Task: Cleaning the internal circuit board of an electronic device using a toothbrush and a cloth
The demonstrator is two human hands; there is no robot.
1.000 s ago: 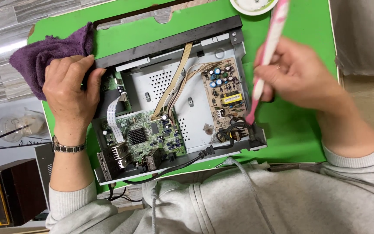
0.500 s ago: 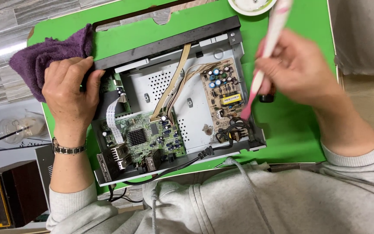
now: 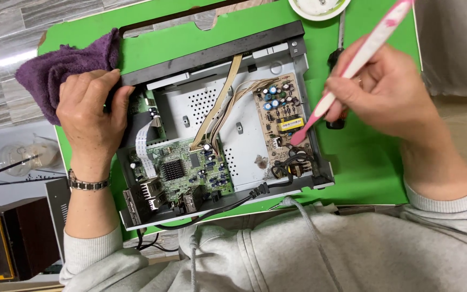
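Since a moment ago, my right hand [image 3: 387,92], fingers closed on the pink toothbrush [image 3: 352,67], has kept its bristles on the tan power board [image 3: 286,121]. My left hand [image 3: 90,116] lies flat, steadying the open case [image 3: 244,154]. Hard scrubbing could bend the capacitors.

**Green board on my worktop**

My green board [image 3: 363,167] carries the opened metal device chassis [image 3: 233,116], a purple cloth [image 3: 55,70] at its far-left corner, a white bowl [image 3: 320,6] at the far edge, and a screwdriver [image 3: 339,54] beside the chassis.
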